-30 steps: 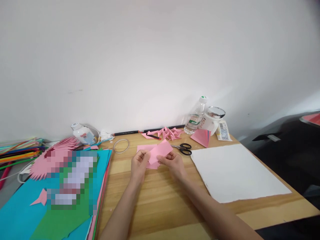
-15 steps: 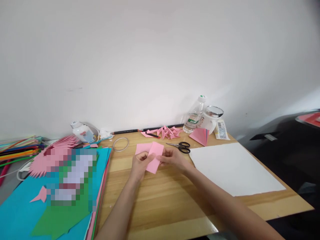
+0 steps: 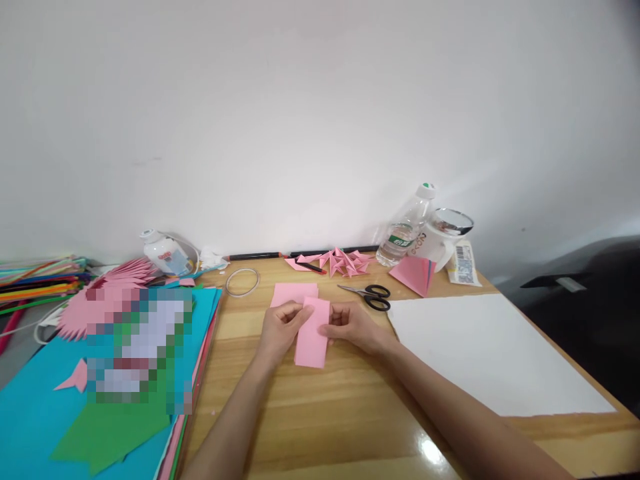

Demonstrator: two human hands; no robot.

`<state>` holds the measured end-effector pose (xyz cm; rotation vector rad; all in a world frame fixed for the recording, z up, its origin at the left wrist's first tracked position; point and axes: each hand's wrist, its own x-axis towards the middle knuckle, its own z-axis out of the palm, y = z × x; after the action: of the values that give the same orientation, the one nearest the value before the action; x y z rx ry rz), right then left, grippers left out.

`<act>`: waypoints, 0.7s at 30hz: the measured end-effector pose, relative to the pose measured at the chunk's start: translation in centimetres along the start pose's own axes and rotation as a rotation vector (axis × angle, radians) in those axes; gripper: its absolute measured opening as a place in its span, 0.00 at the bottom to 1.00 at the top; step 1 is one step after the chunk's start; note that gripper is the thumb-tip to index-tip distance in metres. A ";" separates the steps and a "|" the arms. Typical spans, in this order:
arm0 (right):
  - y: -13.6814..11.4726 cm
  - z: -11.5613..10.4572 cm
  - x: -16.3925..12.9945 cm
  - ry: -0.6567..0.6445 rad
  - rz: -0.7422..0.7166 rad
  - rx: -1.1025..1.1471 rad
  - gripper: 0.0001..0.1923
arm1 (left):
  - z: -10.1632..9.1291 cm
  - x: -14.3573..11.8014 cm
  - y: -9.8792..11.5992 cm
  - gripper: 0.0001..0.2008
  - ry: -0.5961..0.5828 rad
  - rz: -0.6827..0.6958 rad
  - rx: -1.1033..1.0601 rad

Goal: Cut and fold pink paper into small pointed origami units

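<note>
At a wooden table (image 3: 285, 427) beside a white wall (image 3: 250, 120), the left hand (image 3: 281, 328) and right hand (image 3: 356, 327) are pinching pink paper (image 3: 312, 348).

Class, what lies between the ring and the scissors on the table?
In the head view, pink paper lies on the table between the ring and scissors, partly hidden by the left hand and the strip it holds.

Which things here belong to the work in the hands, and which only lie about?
Likely in the work:
pink paper strip, in the left hand and the right hand
pink sheet beyond it
folded pink pieces

Seemingly lying about:
water bottle
mug
</note>
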<state>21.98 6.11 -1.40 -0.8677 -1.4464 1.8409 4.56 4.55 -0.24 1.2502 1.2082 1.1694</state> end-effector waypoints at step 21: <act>0.6 -0.3 0.1 0.183 -0.092 -0.020 0.18 | 0.7 -0.4 0.2 0.14 0.021 0.166 0.135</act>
<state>22.11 6.21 -2.07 -0.9375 -1.3688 1.6378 5.21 4.14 -0.08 1.4662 1.2339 1.2396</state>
